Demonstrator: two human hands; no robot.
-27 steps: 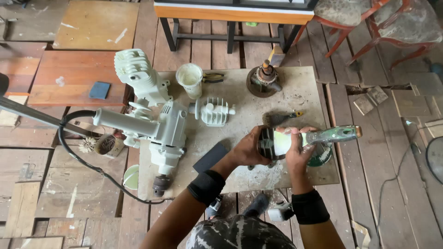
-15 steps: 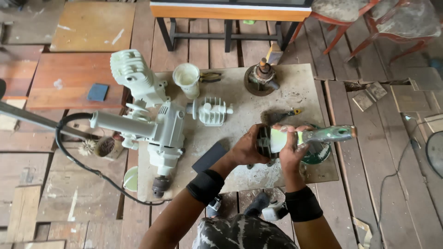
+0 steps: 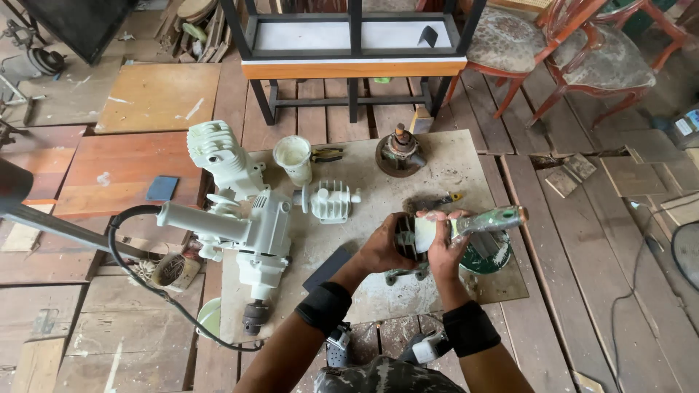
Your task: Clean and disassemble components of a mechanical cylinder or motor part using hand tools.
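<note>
Dark ribbed round metal part [image 3: 405,236], gripped in left-hand fingers [image 3: 381,247]; right-hand fingers [image 3: 445,251] pinched green-handled paintbrush [image 3: 484,222]. Best brushed lightly along ribs.

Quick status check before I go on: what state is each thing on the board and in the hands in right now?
Left hand: gripping the dark finned part, held above the board.
Right hand: holding the paintbrush, bristles on the part.
Finned part: partly painted white.
White cup: upright, open.
Paint can: open, lid off.
Drill-like tool: lying down, painted white.
Finned cover: painted white, lying on the board.
</note>
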